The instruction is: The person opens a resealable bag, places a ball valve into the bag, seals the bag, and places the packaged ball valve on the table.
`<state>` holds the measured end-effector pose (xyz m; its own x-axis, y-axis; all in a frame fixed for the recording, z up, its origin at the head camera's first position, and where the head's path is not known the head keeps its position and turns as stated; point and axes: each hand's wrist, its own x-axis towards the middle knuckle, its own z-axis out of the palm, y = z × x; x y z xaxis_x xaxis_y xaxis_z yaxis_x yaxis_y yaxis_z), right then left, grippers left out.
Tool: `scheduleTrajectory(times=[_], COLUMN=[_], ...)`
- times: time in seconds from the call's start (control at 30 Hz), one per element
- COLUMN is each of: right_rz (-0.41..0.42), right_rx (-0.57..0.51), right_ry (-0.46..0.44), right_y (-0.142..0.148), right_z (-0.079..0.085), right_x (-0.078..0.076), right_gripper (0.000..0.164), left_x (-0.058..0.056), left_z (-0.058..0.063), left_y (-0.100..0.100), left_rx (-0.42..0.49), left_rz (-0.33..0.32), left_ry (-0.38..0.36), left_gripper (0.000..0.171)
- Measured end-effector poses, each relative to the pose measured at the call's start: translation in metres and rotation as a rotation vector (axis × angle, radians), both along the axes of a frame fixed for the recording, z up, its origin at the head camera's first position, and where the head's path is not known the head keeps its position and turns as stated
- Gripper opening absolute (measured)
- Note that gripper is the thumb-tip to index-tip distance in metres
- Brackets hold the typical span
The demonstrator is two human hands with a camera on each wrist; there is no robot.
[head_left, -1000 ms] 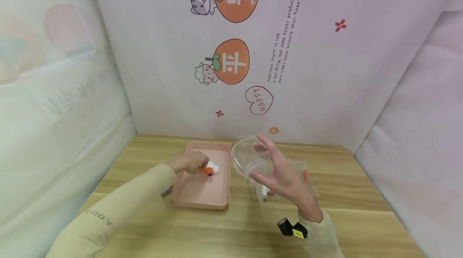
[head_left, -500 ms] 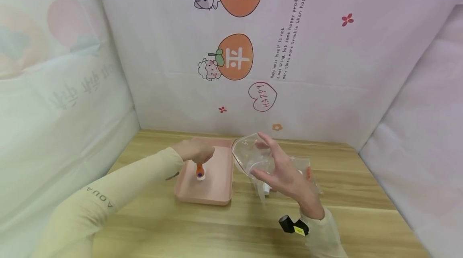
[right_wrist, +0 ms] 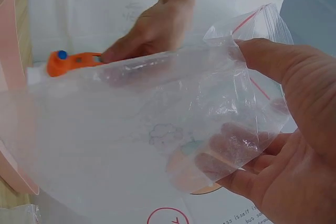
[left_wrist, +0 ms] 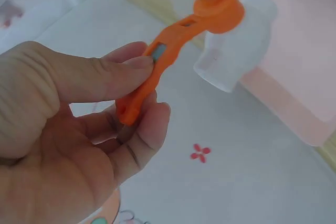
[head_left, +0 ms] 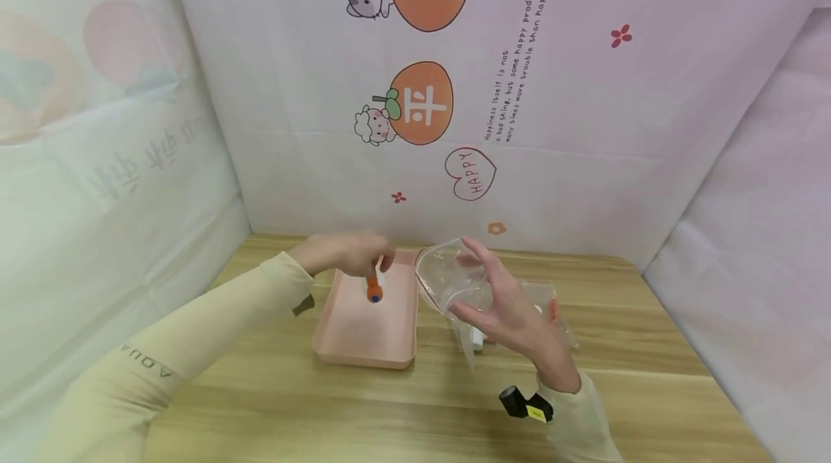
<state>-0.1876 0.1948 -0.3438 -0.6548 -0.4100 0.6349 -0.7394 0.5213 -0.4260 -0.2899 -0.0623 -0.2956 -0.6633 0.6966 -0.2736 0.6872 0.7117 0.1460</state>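
Pinched by its handle between thumb and fingers, a toy hammer [left_wrist: 168, 40] with an orange handle, white head and blue button is in my left hand [head_left: 357, 254]. In the head view the hammer overlaps the far part of a pink tray [head_left: 366, 337]. My right hand [head_left: 513, 315] holds a clear zip bag [head_left: 448, 275] spread wide, thumb at one side and fingers at the other. The right wrist view shows the left hand and hammer just beyond the bag's edge, with the right fingers [right_wrist: 236, 145] visible through the plastic.
A second clear bag [head_left: 535, 293] with orange-red marks lies on the wooden table [head_left: 389, 412] behind the right hand. A small white item [head_left: 477, 340] shows below the held bag. A printed cloth wall [head_left: 552, 182] stands behind the table.
The left hand was down in the tray at the hammer; it has raised the hammer by the handle and moved farther back. The right hand keeps holding the bag in nearly the same place.
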Motion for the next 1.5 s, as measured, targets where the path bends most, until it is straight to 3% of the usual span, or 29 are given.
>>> scheduleTrajectory(times=[0.17, 0.43, 0.6, 0.73, 0.87, 1.03, 1.2, 1.4, 1.5], right_rz=[0.007, -0.001, -0.001, -0.003, -0.009, -0.020, -0.003, 0.024, 0.036], right_rx=[0.003, -0.020, -0.023, -0.016, -0.020, -0.022, -0.022, -0.027, -0.040], right_ry=[-0.012, -0.032, -0.044, -0.032, -0.035, -0.031, -0.013, -0.033, -0.043], right_y=[-0.001, -0.003, -0.003, -0.002, -0.003, -0.003, -0.002, -0.001, -0.006], right_z=[-0.001, 0.000, 0.000, -0.001, 0.000, 0.001, 0.002, 0.003, 0.016], right_x=[0.000, 0.003, 0.004, 0.003, 0.004, 0.003, 0.003, 0.003, 0.013], right_gripper=[0.092, 0.092, 0.092, 0.095, 0.094, 0.095, 0.094, 0.094, 0.091], left_x=[0.003, 0.009, 0.014, 0.021, 0.028, 0.040, 0.049, 0.058, 0.060], left_z=[0.020, 0.038, 0.044, 0.048, 0.052, 0.053, 0.056, 0.069, 0.080], left_y=[-0.010, -0.017, -0.016, -0.014, -0.008, 0.000, 0.007, 0.016, 0.018], left_rx=[0.301, 0.755, 1.053, 1.215, 1.254, 1.175, 1.165, 1.213, 1.235], left_rz=[-0.028, 0.048, 0.084, 0.122, 0.125, 0.060, -0.025, -0.094, -0.112], left_ry=[-0.058, -0.182, -0.329, -0.437, -0.417, -0.275, -0.141, -0.023, 0.005], left_gripper=[0.017, 0.022, 0.028, 0.027, 0.024, 0.015, 0.008, 0.011, 0.013])
